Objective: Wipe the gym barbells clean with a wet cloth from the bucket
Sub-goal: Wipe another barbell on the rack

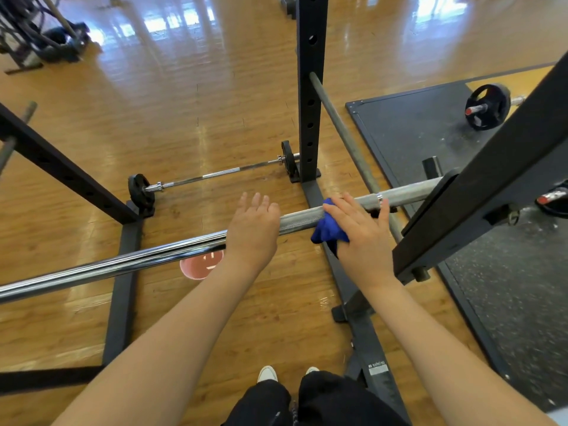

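Nearest, at six o'clock, black trousers [319,401] and two white shoe toes [267,374] show above the wooden floor [190,118]. Both bare forearms reach up to the racked barbell [123,261], which runs from eight o'clock toward two o'clock across the squat rack [310,87]. At the centre, the left hand [253,224] lies over the bar with its fingers straight and loosely spread, holding nothing. Just to its right, at about three o'clock of it, the right hand [359,232] presses a blue cloth [327,227] against the knurled part of the bar, its fingers extended over the cloth, which is bunched beneath the palm and hangs below the bar. Under the bar, at seven o'clock of the left hand, a red bucket [199,267] stands on the floor; only part of its rim and inside shows, and its contents cannot be told. Farther off, at eleven o'clock, a small plated barbell [215,173] lies on the floor beside the rack upright. At two o'clock, another loaded barbell [487,107] rests on a black rubber mat [415,127].
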{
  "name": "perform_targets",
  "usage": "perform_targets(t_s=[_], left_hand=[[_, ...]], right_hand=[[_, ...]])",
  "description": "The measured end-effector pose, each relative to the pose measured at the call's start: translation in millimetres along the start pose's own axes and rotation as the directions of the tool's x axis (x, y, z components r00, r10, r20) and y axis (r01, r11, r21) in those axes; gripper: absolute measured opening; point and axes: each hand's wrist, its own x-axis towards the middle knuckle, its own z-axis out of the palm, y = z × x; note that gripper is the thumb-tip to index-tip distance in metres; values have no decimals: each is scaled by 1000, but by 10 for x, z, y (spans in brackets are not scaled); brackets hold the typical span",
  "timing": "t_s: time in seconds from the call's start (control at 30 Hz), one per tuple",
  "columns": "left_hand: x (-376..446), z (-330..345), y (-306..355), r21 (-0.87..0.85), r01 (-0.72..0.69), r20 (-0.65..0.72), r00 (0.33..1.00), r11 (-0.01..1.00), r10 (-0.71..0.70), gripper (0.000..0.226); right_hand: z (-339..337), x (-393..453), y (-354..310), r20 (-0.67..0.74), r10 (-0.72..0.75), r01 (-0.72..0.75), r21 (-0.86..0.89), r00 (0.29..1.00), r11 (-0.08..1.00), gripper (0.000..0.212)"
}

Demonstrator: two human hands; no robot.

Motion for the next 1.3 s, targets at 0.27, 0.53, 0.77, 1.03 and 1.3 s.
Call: perform_targets(t_s=[0.27, 0.53, 0.77, 1.03, 1.3], left_hand=[[133, -166, -104, -206, -10, 286, 956, 979, 70, 41], [100, -114, -87, -153, -56, 165, 983, 987, 82, 73], [64, -103, -88, -160, -80, 111, 989, 984, 98, 72], [42, -40, -137, -215, -178, 9, 983, 960, 184, 76], [25, -68, -196, -237, -231, 30, 969, 944, 245, 78]], right_hand=[[102, 34, -66, -54, 45, -50, -105, 998, 993, 61], [-141, 12, 288, -64, 120, -128, -147, 991, 981, 61], [267, -38, -167, 36, -227, 230, -86, 973, 969, 61], [115, -27, 57, -100, 140, -146, -55, 985, 988, 49], [58, -27, 257, -49, -129, 117, -192, 990, 974, 51]])
